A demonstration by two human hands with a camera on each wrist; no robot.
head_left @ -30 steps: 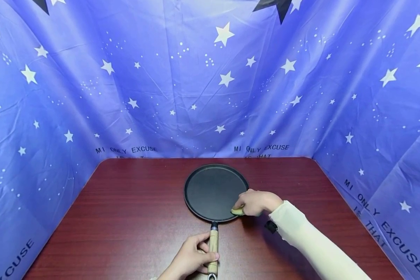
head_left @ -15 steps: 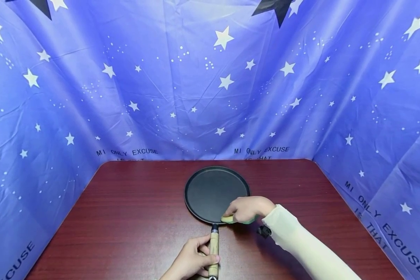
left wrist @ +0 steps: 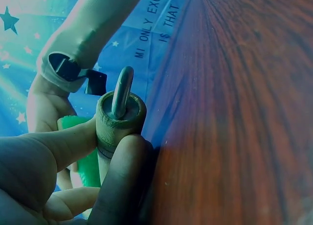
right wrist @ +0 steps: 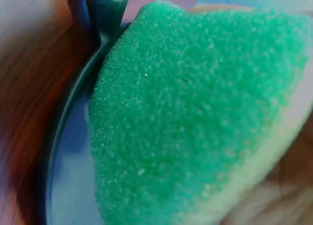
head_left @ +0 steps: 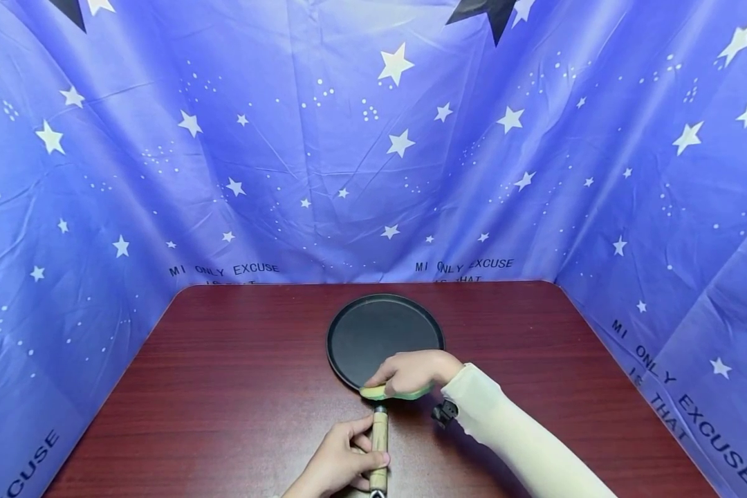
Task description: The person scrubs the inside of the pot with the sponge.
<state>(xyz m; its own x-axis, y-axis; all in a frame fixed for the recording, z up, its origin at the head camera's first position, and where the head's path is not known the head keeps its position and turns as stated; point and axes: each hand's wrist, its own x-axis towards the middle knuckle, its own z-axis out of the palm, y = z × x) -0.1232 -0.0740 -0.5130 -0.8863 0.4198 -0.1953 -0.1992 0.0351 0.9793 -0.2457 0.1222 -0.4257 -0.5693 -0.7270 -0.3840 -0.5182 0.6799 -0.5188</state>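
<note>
One right hand [head_left: 413,371], palm-down, on sponge [head_left: 376,393]

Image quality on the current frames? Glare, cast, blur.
Head: mostly sharp, pale glare on the table around the wooden handle; left wrist: blue-green cast, backdrop bleached toward the left edge; right wrist: sponge grain visible, table blurred at left.

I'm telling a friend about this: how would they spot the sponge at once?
Find the dark red table, then the round black pan. At the pan's near edge, by its wooden handle, the right hand holds the sponge. Its grainy green face and yellow side set it apart from pan and handle.
</note>
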